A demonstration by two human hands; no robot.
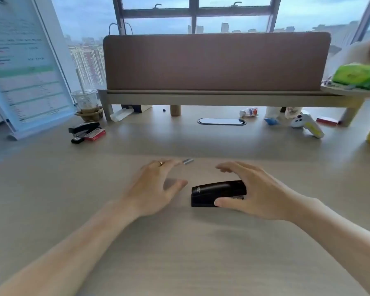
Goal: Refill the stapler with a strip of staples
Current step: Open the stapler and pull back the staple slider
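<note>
A black stapler [216,192] lies closed on the wooden desk [179,242], in front of me at the middle. My right hand [256,189] curves over its right end, thumb against the near side, fingers spread above it. A short silver strip of staples [187,161] lies on the desk just beyond. My left hand [156,186] hovers to the left of the stapler, fingers apart and blurred, fingertips close to the strip. It wears a ring.
At the back left lie a second black stapler [83,128] and a red staple box [95,134], beside a coffee cup [87,105] and a display board [23,67]. A raised shelf with a brown screen [216,63] spans the back. A white device [307,124] lies at the right.
</note>
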